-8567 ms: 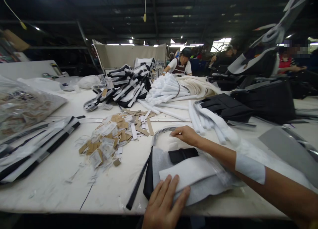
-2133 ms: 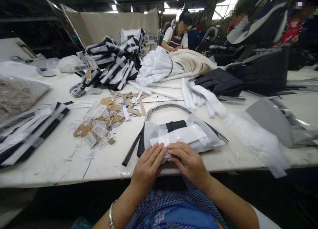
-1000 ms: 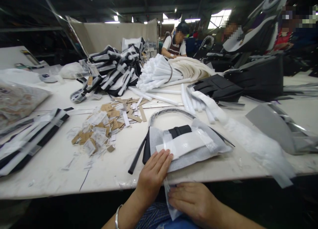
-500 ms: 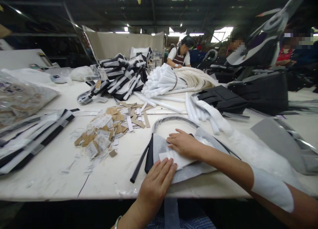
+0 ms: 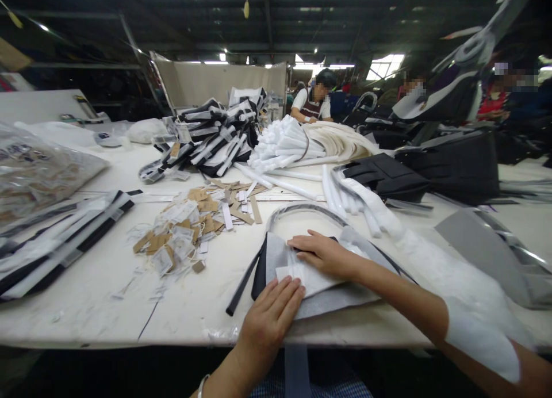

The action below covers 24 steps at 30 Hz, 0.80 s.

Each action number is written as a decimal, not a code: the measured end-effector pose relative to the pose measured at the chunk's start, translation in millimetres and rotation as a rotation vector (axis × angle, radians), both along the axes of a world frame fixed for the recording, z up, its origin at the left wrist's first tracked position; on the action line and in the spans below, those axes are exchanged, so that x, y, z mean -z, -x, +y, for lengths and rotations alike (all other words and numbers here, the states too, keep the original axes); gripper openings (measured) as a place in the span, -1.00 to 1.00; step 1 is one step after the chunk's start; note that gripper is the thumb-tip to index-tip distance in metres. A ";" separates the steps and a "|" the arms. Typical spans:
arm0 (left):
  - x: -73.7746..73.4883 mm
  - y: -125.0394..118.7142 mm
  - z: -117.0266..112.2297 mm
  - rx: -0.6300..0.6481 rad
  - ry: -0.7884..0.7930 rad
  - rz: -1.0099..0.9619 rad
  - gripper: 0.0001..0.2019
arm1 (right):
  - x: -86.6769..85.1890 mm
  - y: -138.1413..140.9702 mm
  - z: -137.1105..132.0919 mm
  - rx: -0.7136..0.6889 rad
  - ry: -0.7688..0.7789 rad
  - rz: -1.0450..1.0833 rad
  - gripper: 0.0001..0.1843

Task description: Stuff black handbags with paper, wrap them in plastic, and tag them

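In front of me a dark bag (image 5: pixel 259 277) lies flat near the table's front edge, its wrapped handle (image 5: pixel 302 207) arching away from me. A thin greyish-white wrapping sheet (image 5: pixel 336 303) covers much of the bag, with a folded white sheet (image 5: pixel 311 284) on top. My left hand (image 5: pixel 273 309) rests flat on the near left corner of these sheets, fingers stretched out side by side. Farther up, my right hand (image 5: pixel 323 254) presses down on the white material, palm low and fingers extended. A dark strap (image 5: pixel 244 286) hangs out on the bag's left.
Left of the bag lies a heap of brown tags (image 5: pixel 190 219). Wrapped straps and bags (image 5: pixel 219 130) pile up behind it. White foam tubes (image 5: pixel 284 142) are bundled at the back, near a co-worker (image 5: pixel 313 99). Black bags (image 5: pixel 383 176) and grey sheets (image 5: pixel 487 254) occupy the right.
The view has shifted slightly, so the background sits a little lower. My right hand has slid slightly on the white material; my left hand stays on the corner.
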<state>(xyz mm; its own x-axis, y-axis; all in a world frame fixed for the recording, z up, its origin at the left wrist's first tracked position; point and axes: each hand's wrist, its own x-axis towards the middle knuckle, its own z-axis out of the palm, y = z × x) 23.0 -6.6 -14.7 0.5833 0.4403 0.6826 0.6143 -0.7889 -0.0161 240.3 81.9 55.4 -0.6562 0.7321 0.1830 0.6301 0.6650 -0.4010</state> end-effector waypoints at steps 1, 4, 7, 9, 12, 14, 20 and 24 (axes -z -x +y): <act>0.1 0.1 -0.3 0.001 0.009 -0.003 -0.63 | -0.4 -6.7 -16.6 0.023 -0.076 0.090 -0.65; -0.4 0.7 -1.3 0.008 0.037 -0.019 -0.64 | 5.8 -20.4 -75.8 0.047 -0.290 0.295 -0.67; -1.1 1.5 -1.9 0.026 0.065 -0.028 -0.64 | 25.1 -20.8 -125.4 -0.138 -0.399 0.251 -0.71; -1.6 1.9 -2.1 0.041 0.090 -0.023 -0.64 | 41.7 -13.4 -143.1 -0.244 -0.440 0.131 -0.72; -2.7 2.2 -2.6 0.050 0.110 -0.014 -0.64 | 64.0 4.5 -149.2 -0.245 -0.494 0.027 -0.70; -3.4 2.7 -2.9 0.050 0.117 -0.001 -0.63 | 74.4 16.5 -146.7 -0.182 -0.544 0.080 -0.74; -3.7 9.5 0.1 0.065 0.126 0.061 -0.62 | 83.5 28.1 -143.2 -0.172 -0.560 0.298 -0.83; -2.2 14.9 6.6 0.050 0.128 0.092 -0.62 | 76.4 18.7 -149.3 -0.209 -0.497 0.327 -0.82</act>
<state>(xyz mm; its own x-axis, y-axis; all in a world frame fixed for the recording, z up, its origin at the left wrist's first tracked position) 8.1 0.0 -12.5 0.6638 0.4892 0.5658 0.5751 -0.8175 0.0321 221.6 -67.4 -21.0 -0.6285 0.3709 0.6837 0.3639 0.9171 -0.1629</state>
